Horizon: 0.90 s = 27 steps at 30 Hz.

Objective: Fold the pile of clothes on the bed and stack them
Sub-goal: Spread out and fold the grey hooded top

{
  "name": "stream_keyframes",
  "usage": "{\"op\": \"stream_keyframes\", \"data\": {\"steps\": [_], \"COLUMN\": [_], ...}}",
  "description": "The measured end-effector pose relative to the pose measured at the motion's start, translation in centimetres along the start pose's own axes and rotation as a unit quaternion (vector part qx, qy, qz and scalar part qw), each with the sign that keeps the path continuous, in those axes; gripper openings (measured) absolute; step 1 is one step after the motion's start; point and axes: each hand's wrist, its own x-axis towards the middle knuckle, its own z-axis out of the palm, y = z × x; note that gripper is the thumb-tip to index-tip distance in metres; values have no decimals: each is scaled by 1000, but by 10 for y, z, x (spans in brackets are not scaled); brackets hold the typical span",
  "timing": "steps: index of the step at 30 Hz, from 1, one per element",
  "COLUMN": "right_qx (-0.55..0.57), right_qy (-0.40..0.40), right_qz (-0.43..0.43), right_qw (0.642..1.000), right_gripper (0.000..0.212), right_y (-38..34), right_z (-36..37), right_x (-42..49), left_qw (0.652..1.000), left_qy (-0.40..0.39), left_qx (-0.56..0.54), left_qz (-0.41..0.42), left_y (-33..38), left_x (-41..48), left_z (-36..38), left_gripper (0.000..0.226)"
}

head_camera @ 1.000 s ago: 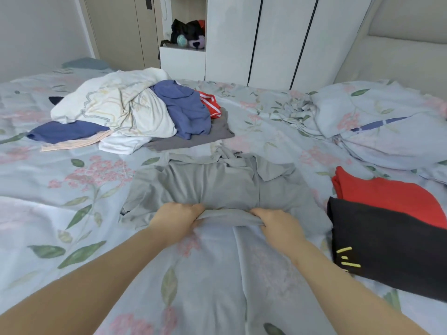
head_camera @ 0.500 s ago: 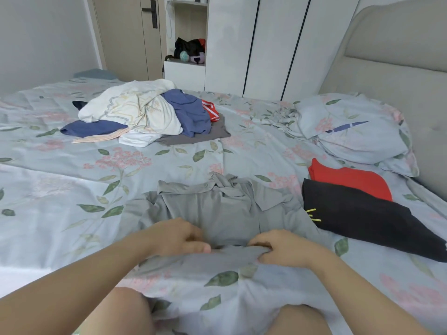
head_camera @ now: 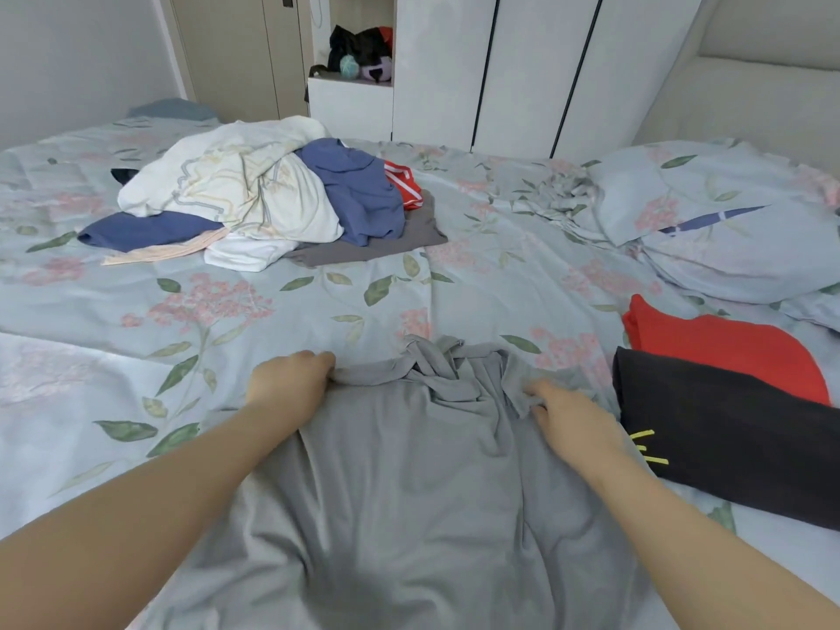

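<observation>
A grey shirt point(head_camera: 409, 484) lies spread on the floral bed sheet point(head_camera: 254, 311) right in front of me, its collar bunched at the far end. My left hand point(head_camera: 291, 384) grips the shirt's far left shoulder edge. My right hand point(head_camera: 572, 420) pinches the fabric at the far right shoulder. A pile of unfolded clothes point(head_camera: 254, 202), white, blue, red and grey, lies at the back left. To the right a folded black garment point(head_camera: 736, 443) overlaps a folded red one point(head_camera: 727, 352).
Pillows point(head_camera: 727, 234) in the same floral fabric lie at the back right against a padded headboard point(head_camera: 763, 97). White wardrobe doors point(head_camera: 522, 70) and an open shelf with soft items point(head_camera: 363, 52) stand behind the bed.
Both hands moved from the shirt's near hem up to its shoulders, farther apart. The shirt now lies spread toward me over the bed edge.
</observation>
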Motion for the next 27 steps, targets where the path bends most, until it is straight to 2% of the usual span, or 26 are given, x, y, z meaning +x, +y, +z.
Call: {"op": "stream_keyframes", "data": {"steps": [2, 3, 4, 6, 7, 8, 9, 11, 13, 15, 17, 19, 20, 22, 24, 26, 27], "right_qx": [23, 99, 216, 464, 528, 542, 513, 431, 334, 220, 164, 128, 113, 112, 138, 176, 215], "right_qy": [47, 78, 108, 162, 169, 149, 120, 74, 49, 59, 58, 19, 3, -10, -31, -73, -79], "right_qz": [10, 31, 64, 137, 149, 142, 123, 69, 17, -24, -75, -144, -167, -161, -137, -118, -99], "right_qw": [999, 992, 968, 860, 819, 815, 841, 897, 941, 973, 982, 981, 979, 980, 980, 975, 968], "right_gripper": [25, 22, 18, 11, 18, 38, 56, 67, 61, 50, 46, 45, 41, 26, 18, 15, 15], "right_y": [-1, -1, -1, -5, -5, -8, -11, -21, -24, -27, -37, -51, -57, -63, -62, -60, -61], "right_z": [-4, -8, -12, -25, -31, -35, -36, -32, -16, 0, 9, 14, 17, 13, 0, -19, -29], "right_x": [21, 33, 47, 69, 75, 78, 76, 64, 55, 52, 54, 58, 62, 69, 77, 85, 89], "left_qw": [1000, 998, 992, 967, 953, 943, 938, 948, 977, 991, 991, 984, 981, 977, 971, 964, 956], "left_qy": [0, 0, 8, 48, 58, 48, 24, -28, -42, 7, 77, 93, 75, 8, -55, -79, -86], "left_qx": [-18, -59, -115, -221, -261, -294, -313, -286, -163, -90, -105, -125, -127, -131, -157, -181, -226], "left_qz": [-12, -31, -57, -118, -139, -148, -149, -138, -127, -95, -7, 91, 129, 167, 172, 179, 169], "left_y": [-7, -12, -17, -26, -29, -30, -29, -26, -22, -17, -7, 6, 13, 20, 16, 8, 5], "left_x": [19, 29, 39, 60, 68, 72, 72, 65, 52, 38, 34, 38, 41, 51, 64, 77, 83], "left_z": [-11, -18, -26, -36, -36, -34, -30, -17, -2, 8, 12, 12, 13, 17, 16, 6, 1], "left_gripper": [25, 25, 25, 28, 33, 42, 53, 66, 64, 57, 50, 49, 50, 48, 33, 17, 9]}}
